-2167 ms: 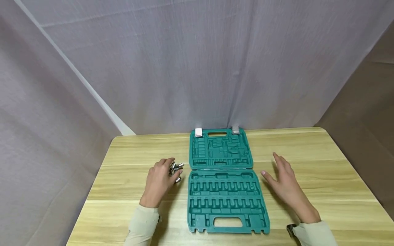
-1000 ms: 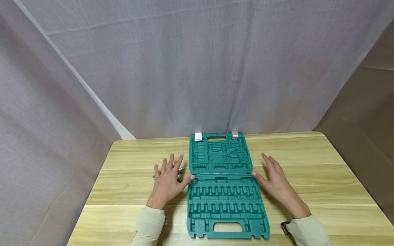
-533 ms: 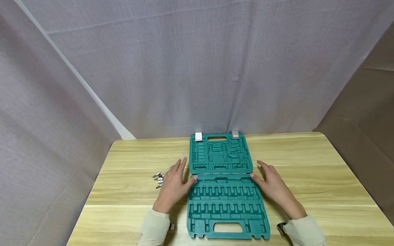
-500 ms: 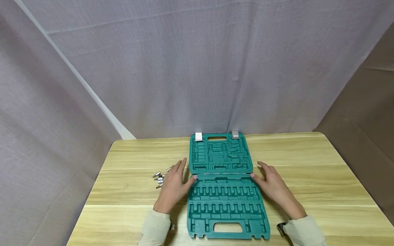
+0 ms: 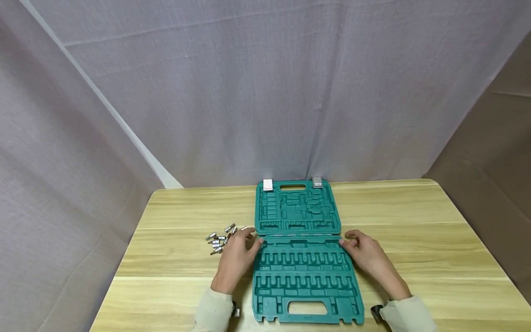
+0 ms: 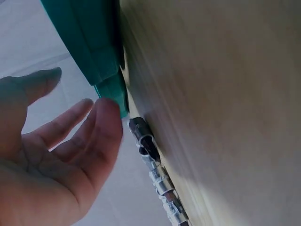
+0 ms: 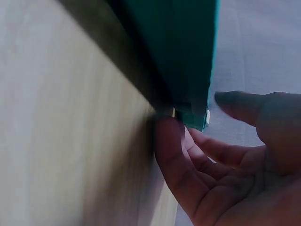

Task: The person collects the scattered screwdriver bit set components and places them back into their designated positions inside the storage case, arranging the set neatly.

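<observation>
An open green plastic socket-set case (image 5: 269, 297) lies on the table, its moulded slots bare. My left hand (image 5: 235, 260) is at the case's left edge by the hinge, thumb over the rim and fingers bent. In the left wrist view, its fingertips are close to the case's end and the thumb stands apart. Opposite it, my right hand (image 5: 369, 258) is at the right edge. The right wrist view shows bent fingers (image 7: 174, 150) low beside the case wall (image 7: 183, 56), thumb apart from them. Several metal bit sockets (image 5: 216, 246) lie loose beside my left hand, partly hidden by it.
The case lid (image 5: 296, 212) lies flat toward the back, with two latches (image 5: 267, 185) at its far edge. A wood-grain table (image 5: 166, 258) carries everything. Grey curtains (image 5: 249, 92) hang behind and at the left; a brown one is at the right.
My left hand has moved right, off the bit sockets and over to the case edge, uncovering them. My right hand has come left to the other edge. Fingers of both hands have bent inward.
</observation>
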Motion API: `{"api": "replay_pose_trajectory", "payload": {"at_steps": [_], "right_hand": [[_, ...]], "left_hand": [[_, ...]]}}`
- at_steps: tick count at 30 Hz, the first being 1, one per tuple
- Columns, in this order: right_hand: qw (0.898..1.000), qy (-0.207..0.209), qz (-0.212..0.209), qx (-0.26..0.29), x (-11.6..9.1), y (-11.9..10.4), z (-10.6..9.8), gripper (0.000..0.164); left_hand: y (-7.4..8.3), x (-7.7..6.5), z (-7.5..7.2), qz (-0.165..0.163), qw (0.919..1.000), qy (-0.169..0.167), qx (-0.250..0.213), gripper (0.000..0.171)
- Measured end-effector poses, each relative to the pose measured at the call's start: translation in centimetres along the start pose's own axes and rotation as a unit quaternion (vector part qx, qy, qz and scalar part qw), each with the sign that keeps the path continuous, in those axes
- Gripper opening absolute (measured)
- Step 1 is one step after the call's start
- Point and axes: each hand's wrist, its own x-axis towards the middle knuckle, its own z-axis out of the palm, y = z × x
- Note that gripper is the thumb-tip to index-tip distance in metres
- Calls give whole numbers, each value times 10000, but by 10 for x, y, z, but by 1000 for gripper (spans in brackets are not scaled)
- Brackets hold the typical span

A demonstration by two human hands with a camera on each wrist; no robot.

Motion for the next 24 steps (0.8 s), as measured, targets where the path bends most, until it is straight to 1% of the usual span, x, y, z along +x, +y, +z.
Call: {"api": "replay_pose_trajectory", "payload": {"at_steps": [4,10,15,19,24], "right_hand": [[9997,-125,116,193,-3,2,2,39],[9958,-279,257,833,-8,2,5,39],[9959,-187,194,865,-10,6,7,38],[9959,-47,150,885,-9,12,9,36],[9922,-94,202,1226,-7,17,11,36]], "left_hand": [[0,0,2,-84,9996,-144,-215,36],[-2,-2,2,-49,9995,-79,-293,29],[-3,-3,4,-91,9994,-138,-294,20],[-3,-2,6,-154,9993,-160,-291,18],[-2,-2,6,-309,9991,-117,-258,17]]}}
